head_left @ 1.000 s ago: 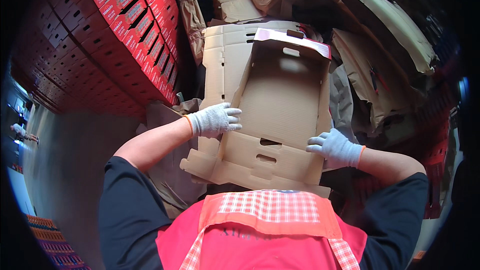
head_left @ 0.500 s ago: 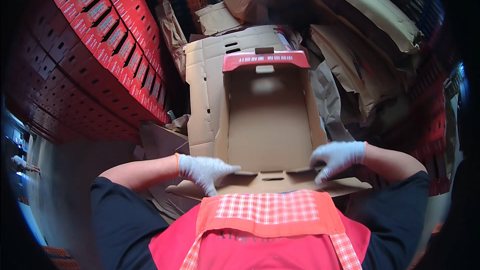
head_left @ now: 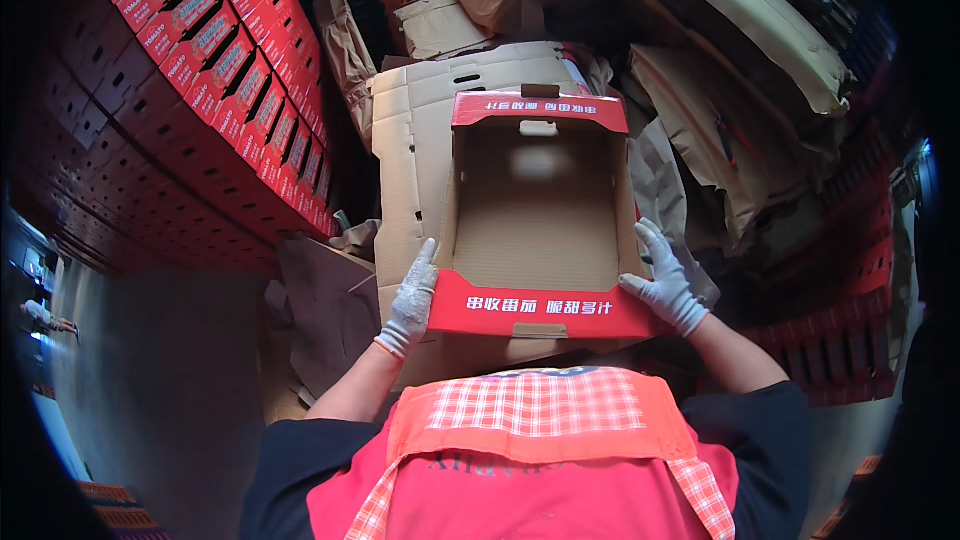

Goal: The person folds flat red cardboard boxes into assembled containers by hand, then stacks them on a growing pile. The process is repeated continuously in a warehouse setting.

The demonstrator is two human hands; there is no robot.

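An open-topped cardboard box (head_left: 535, 240) with red end panels lies in front of me, its plain brown inside facing up. The near red panel (head_left: 540, 308) stands folded up, with white printing and a small brown tab. My left hand (head_left: 410, 295), in a white knit glove, presses along the box's near left corner with its fingers straight and close together. At the near right corner, my gloved right hand (head_left: 668, 282) grips the wall, thumb on the near rim and fingers along the outer side. The box rests over a stack of flat cardboard blanks (head_left: 400, 180).
Tall stacks of red printed boxes (head_left: 235, 90) rise on the left. Brown paper-wrapped bundles (head_left: 690, 130) are piled behind and to the right, with more red boxes (head_left: 830, 330) at the right. A person (head_left: 48, 318) is on the floor far left.
The near end of the box, a flat brown flap before, is now folded up with its red face showing. Both hands have moved from that flap to the box's near corners.
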